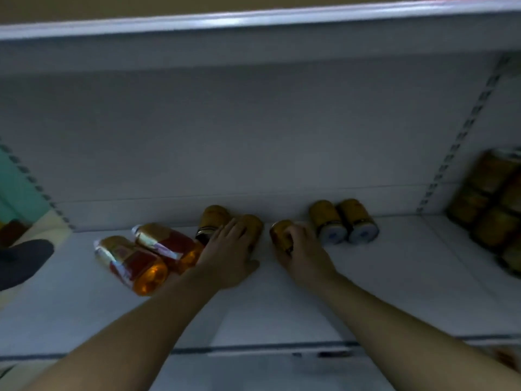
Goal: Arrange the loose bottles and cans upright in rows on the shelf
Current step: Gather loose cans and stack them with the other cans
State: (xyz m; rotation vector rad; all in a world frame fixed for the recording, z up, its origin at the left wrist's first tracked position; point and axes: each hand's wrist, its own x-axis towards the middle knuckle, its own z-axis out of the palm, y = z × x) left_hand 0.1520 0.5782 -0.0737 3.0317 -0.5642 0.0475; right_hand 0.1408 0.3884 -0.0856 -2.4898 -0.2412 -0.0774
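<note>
Right hand [300,248], head view: fingers curled round the centre can [280,234], which lies on its side on the shelf [282,306], near the back wall. Left hand [228,251] lies over a second can [252,222], fingers draped along it. Whether it clasps the can cannot be told through the blur.

Step in hand, by judgement: taking up toppled cans to stand them. The next move calls for tipping each can onto its base and setting it in line at the back, clear of its neighbours.

Count on this shelf:
- Five cans, all apparently lying down: the two under the hands, a rear can [212,218] just behind the left hand, and a pair of cans [327,221] right of centre, touching.
- Two bottles [166,244], lying side by side at left.

None stands upright yet.
</note>
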